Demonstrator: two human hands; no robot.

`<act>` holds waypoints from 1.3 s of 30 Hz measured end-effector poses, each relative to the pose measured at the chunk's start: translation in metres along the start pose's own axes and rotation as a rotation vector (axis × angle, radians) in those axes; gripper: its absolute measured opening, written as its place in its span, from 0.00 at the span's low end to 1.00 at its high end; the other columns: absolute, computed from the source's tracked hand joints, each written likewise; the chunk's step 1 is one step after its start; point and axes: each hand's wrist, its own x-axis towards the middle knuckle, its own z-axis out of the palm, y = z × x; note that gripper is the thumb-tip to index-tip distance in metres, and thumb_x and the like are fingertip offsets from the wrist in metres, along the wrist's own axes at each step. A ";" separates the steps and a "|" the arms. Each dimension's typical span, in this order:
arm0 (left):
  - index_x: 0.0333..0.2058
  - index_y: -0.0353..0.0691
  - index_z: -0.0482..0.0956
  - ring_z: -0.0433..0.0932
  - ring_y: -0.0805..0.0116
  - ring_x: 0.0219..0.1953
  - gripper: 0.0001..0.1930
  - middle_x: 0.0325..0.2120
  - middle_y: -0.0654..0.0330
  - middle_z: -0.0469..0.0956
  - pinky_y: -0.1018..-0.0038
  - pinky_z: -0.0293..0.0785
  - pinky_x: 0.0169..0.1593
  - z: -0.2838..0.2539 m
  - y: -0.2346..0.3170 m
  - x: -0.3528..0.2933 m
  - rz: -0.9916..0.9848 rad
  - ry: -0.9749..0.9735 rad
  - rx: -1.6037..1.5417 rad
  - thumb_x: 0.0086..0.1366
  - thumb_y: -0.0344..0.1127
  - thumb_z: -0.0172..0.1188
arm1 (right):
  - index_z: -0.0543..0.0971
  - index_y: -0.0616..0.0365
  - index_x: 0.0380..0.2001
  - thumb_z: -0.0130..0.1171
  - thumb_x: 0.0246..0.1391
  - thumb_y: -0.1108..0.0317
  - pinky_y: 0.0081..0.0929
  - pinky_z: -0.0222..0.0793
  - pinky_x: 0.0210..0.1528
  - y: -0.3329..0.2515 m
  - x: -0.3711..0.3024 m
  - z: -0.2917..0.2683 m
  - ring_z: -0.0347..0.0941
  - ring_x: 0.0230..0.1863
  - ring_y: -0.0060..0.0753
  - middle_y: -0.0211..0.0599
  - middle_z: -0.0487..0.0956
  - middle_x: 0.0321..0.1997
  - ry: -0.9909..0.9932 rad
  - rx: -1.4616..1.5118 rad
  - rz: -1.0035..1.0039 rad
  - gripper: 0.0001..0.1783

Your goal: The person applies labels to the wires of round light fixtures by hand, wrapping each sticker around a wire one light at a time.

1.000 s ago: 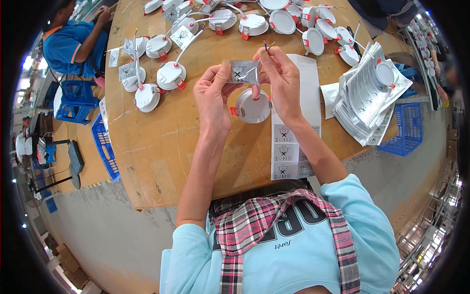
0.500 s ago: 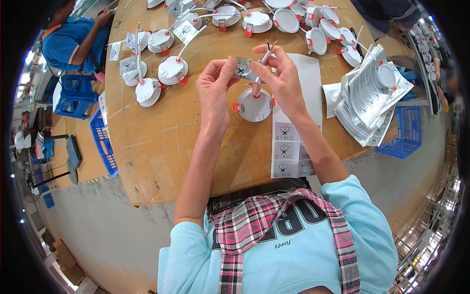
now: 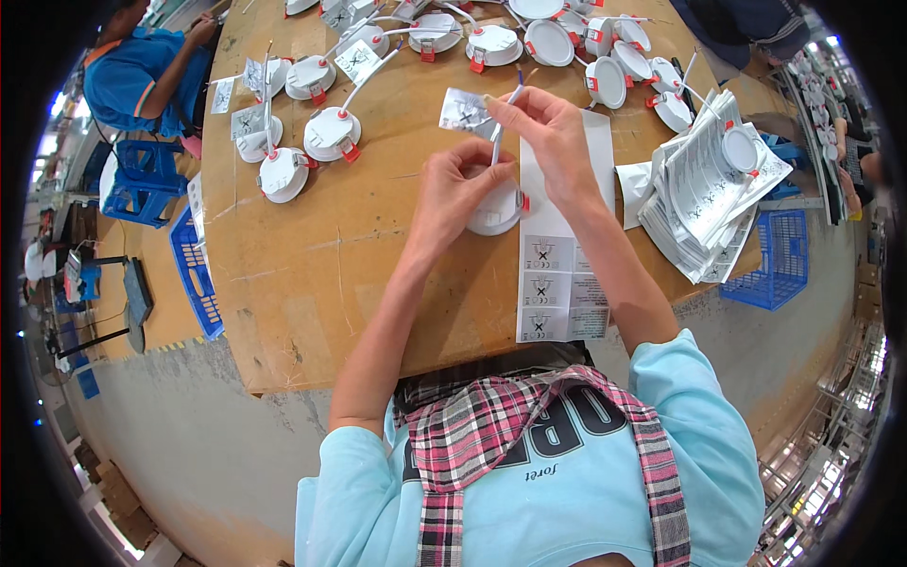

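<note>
A round white downlight (image 3: 493, 219) with red-tipped clips lies on the table in front of me. Its white cable (image 3: 497, 144) rises between my hands, with bare wire ends at the top. My left hand (image 3: 461, 187) is closed at the downlight, thumb and fingers around the foot of the cable; its fingertips are partly hidden. Just above, my right hand (image 3: 550, 142) pinches the cable's upper part together with a silver-white label (image 3: 461, 110). The label sticks out to the left like a flag.
A sheet of printed labels (image 3: 540, 283) lies to the right of the downlight. Beside it is a thick stack of printed sheets (image 3: 701, 203) with another downlight (image 3: 743, 149) on top. Several finished-looking downlights (image 3: 333, 134) fill the far side. A co-worker (image 3: 146, 80) sits at far left.
My left hand has let go of the label and moved down to the downlight and the cable's foot. My right hand keeps hold of the label at the cable.
</note>
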 end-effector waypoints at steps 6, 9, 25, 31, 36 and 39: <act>0.32 0.35 0.81 0.75 0.78 0.26 0.08 0.22 0.64 0.79 0.80 0.72 0.32 -0.004 0.001 -0.002 0.032 0.034 0.255 0.56 0.33 0.63 | 0.80 0.57 0.30 0.61 0.51 0.65 0.15 0.65 0.41 0.013 0.011 -0.007 0.71 0.30 0.15 0.26 0.78 0.26 -0.033 0.169 0.107 0.07; 0.33 0.32 0.81 0.77 0.76 0.28 0.10 0.25 0.59 0.80 0.77 0.73 0.33 -0.011 -0.001 0.003 0.022 0.049 0.138 0.55 0.34 0.63 | 0.79 0.57 0.30 0.61 0.52 0.65 0.15 0.67 0.38 0.011 0.015 -0.004 0.71 0.29 0.15 0.27 0.78 0.26 -0.021 0.220 0.048 0.08; 0.37 0.31 0.80 0.79 0.72 0.30 0.11 0.29 0.57 0.81 0.77 0.74 0.39 -0.035 0.007 0.011 0.004 0.055 -0.265 0.58 0.32 0.59 | 0.79 0.65 0.31 0.61 0.51 0.65 0.17 0.71 0.35 0.010 0.004 0.013 0.73 0.29 0.17 0.32 0.78 0.26 -0.087 0.108 0.043 0.12; 0.36 0.30 0.80 0.80 0.71 0.29 0.12 0.30 0.55 0.81 0.76 0.76 0.40 -0.034 0.011 0.009 0.015 0.081 -0.197 0.58 0.33 0.60 | 0.79 0.68 0.32 0.59 0.52 0.67 0.21 0.73 0.37 0.007 0.004 0.007 0.75 0.31 0.21 0.37 0.79 0.29 -0.200 -0.061 0.007 0.12; 0.36 0.29 0.79 0.80 0.70 0.30 0.12 0.30 0.54 0.81 0.74 0.77 0.40 -0.041 0.011 0.009 -0.037 0.011 -0.203 0.57 0.33 0.60 | 0.79 0.67 0.32 0.57 0.53 0.67 0.20 0.73 0.36 0.008 0.010 -0.005 0.75 0.29 0.21 0.36 0.79 0.29 -0.257 0.033 0.097 0.12; 0.36 0.29 0.79 0.80 0.70 0.29 0.12 0.30 0.54 0.80 0.74 0.79 0.39 -0.045 0.006 0.010 -0.058 -0.011 -0.329 0.57 0.33 0.61 | 0.79 0.67 0.31 0.56 0.55 0.65 0.19 0.73 0.36 0.008 0.010 -0.003 0.74 0.28 0.20 0.35 0.79 0.28 -0.266 0.032 0.139 0.13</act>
